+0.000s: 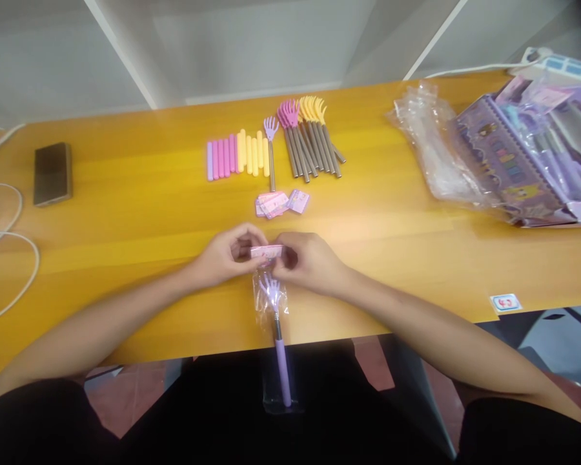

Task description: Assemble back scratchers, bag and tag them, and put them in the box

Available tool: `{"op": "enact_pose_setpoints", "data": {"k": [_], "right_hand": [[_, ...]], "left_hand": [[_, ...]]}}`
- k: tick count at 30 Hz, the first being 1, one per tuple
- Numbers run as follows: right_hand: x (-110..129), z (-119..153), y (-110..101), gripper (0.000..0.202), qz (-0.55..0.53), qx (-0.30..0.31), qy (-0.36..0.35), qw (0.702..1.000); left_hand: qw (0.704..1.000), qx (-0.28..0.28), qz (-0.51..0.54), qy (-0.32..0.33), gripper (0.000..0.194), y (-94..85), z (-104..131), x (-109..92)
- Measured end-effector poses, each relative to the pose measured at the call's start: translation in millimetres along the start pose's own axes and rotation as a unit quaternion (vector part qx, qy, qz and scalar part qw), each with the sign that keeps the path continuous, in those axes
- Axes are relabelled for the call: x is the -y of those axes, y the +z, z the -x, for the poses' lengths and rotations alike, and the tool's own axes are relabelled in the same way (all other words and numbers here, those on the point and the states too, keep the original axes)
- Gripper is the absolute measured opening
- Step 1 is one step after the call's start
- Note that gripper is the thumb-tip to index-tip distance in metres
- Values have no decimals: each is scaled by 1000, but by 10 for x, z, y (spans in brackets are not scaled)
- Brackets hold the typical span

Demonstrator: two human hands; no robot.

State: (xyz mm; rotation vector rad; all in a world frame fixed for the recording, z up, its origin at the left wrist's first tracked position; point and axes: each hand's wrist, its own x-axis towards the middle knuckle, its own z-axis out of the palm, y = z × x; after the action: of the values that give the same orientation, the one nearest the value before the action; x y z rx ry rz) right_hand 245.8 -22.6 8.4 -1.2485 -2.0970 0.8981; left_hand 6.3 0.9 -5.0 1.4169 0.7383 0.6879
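Note:
Between my hands is a small pink printed card point(266, 252), at the top end of a clear plastic bag point(259, 297). My left hand point(230, 255) pinches the card's left end. The right end is gripped by my right hand point(312, 261), its fingers curled. Inside the bag lies a purple back scratcher point(281, 365), claw end toward my hands, its handle hanging past the table's front edge. Whether the card is fastened to the bag, I cannot tell. Just beyond my hands lie several loose printed cards point(275, 205), by another purple-clawed back scratcher point(272, 161) without a handle grip.
Coloured handle tubes point(225, 158) lie in a row, beside metal rods with pink and yellow claws point(314, 145). At the right are clear plastic bags point(430, 148) and a purple display box point(518, 165). A phone point(52, 174) and white cable point(36, 258) are at the left.

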Motion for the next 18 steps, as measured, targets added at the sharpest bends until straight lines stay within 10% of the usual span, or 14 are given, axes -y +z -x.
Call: {"op": "enact_pose_setpoints", "data": {"k": [18], "right_hand": [[-69, -18, -94, 22, -81, 86, -101, 988]], "left_hand": [[996, -49, -68, -14, 34, 87, 12, -87]]}}
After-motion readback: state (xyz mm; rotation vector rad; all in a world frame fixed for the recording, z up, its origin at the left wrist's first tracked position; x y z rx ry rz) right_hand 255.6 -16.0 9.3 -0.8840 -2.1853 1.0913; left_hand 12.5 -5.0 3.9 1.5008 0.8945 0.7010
